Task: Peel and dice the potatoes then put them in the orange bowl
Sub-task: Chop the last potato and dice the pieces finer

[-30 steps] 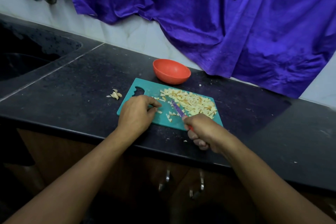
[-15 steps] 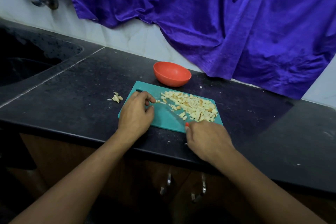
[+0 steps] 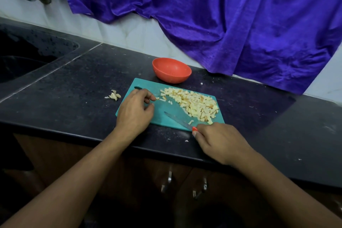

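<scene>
Diced potato point(image 3: 194, 104) piled on right half of teal cutting board point(image 3: 166, 112), none in orange bowl point(image 3: 172, 70) just behind it. Right hand point(image 3: 220, 142) fingers curled on knife point(image 3: 178, 120) handle, blade flat on board. Left hand point(image 3: 135, 111) fingers curled beside stray bits; pinching or not, can't tell. Scraps point(image 3: 113, 95) on counter point(image 3: 74, 89).

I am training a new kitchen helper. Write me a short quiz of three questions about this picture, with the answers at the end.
1. True or false: the orange bowl already holds diced potato.
2. The knife is in the grip of: A) the left hand; B) the right hand; C) no hand.
3. Fill in: the peel scraps lie on the ____, left of the cutting board.
Key: 1 false, the orange bowl is empty and the diced potato lies on the cutting board; 2 B; 3 counter.
</scene>
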`<state>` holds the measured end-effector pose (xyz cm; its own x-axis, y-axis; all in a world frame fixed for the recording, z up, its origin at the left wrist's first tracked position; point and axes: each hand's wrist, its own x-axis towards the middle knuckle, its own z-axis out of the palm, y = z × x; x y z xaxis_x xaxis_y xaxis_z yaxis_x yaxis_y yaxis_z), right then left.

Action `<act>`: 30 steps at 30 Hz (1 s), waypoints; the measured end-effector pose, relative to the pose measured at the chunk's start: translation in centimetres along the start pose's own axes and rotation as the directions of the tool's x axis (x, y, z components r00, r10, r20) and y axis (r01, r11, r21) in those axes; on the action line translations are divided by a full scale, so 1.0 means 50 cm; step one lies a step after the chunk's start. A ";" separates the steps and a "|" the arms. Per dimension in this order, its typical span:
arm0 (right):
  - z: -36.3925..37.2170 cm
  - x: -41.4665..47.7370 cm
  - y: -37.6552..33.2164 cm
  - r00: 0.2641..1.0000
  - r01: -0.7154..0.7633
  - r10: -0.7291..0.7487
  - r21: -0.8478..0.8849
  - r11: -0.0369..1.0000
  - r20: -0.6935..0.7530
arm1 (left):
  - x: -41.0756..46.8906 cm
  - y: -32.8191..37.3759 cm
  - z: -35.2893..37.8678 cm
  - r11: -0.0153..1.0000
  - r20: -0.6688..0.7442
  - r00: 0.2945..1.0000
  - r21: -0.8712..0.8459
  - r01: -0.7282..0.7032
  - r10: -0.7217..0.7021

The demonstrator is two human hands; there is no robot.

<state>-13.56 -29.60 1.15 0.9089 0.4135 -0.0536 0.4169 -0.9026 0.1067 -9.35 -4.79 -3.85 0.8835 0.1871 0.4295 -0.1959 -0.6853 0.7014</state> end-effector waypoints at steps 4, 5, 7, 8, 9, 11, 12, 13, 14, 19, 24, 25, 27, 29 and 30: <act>-0.002 0.006 0.047 0.983 -0.180 0.178 0.056 0.982 0.050 | -0.001 0.003 -0.001 1.000 0.009 1.000 0.012 -0.008 0.008; -0.001 0.007 0.056 0.978 -0.208 0.201 0.136 0.969 0.062 | -0.001 0.003 -0.001 1.000 0.012 1.000 0.010 -0.011 0.011; 0.003 0.003 0.065 0.974 -0.221 0.224 0.359 0.907 0.034 | -0.001 0.002 -0.001 1.000 0.021 1.000 0.006 -0.020 0.019; 0.004 0.001 0.068 0.972 -0.211 0.235 0.467 0.859 0.008 | -0.001 0.001 -0.001 1.000 0.028 0.999 0.005 -0.027 0.027; 0.005 -0.002 0.070 0.969 -0.202 0.247 0.545 0.814 -0.011 | -0.001 0.000 -0.001 0.999 0.038 0.999 0.007 -0.038 0.037; 0.007 -0.009 0.074 0.963 -0.202 0.270 0.609 0.767 -0.020 | -0.002 0.000 -0.001 0.998 0.063 0.996 0.015 -0.060 0.059; 0.008 -0.013 0.076 0.956 -0.215 0.293 0.609 0.763 -0.030 | -0.003 0.001 0.000 0.997 0.079 0.994 0.024 -0.074 0.072; 0.010 -0.014 0.078 0.942 -0.227 0.329 0.599 0.768 -0.064 | -0.003 0.001 0.000 0.995 0.093 0.992 0.035 -0.088 0.085; 0.011 -0.016 0.081 0.918 -0.239 0.379 0.594 0.768 -0.120 | -0.004 0.002 0.002 0.994 0.108 0.989 0.047 -0.103 0.097; 0.021 -0.007 0.113 0.769 -0.412 0.610 0.582 0.701 -0.190 | -0.007 0.005 0.003 0.989 0.134 0.984 0.082 -0.127 0.115; 0.052 -0.011 0.143 0.721 -0.483 0.673 0.578 0.658 -0.162 | -0.010 0.013 0.005 0.976 0.149 0.980 0.154 -0.154 0.131; 0.057 -0.009 0.145 0.720 -0.489 0.676 0.575 0.656 -0.158 | -0.010 0.014 0.004 0.974 0.152 0.980 0.168 -0.152 0.127; 0.063 -0.007 0.151 0.715 -0.513 0.680 0.537 0.669 -0.164 | -0.007 0.018 0.007 0.968 0.159 0.979 0.196 -0.156 0.126; 0.064 -0.006 0.158 0.722 -0.532 0.669 0.477 0.699 -0.176 | -0.003 0.023 0.011 0.965 0.164 0.979 0.213 -0.154 0.120; 0.065 -0.005 0.161 0.731 -0.535 0.659 0.448 0.716 -0.179 | -0.001 0.024 0.012 0.965 0.163 0.980 0.216 -0.151 0.117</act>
<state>-10.46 -37.35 -1.18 0.9396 -0.2710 0.2091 -0.1900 -0.9210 -0.3400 -9.36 -6.05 -3.37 0.9120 -0.0120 0.4101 -0.2308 -0.8415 0.4885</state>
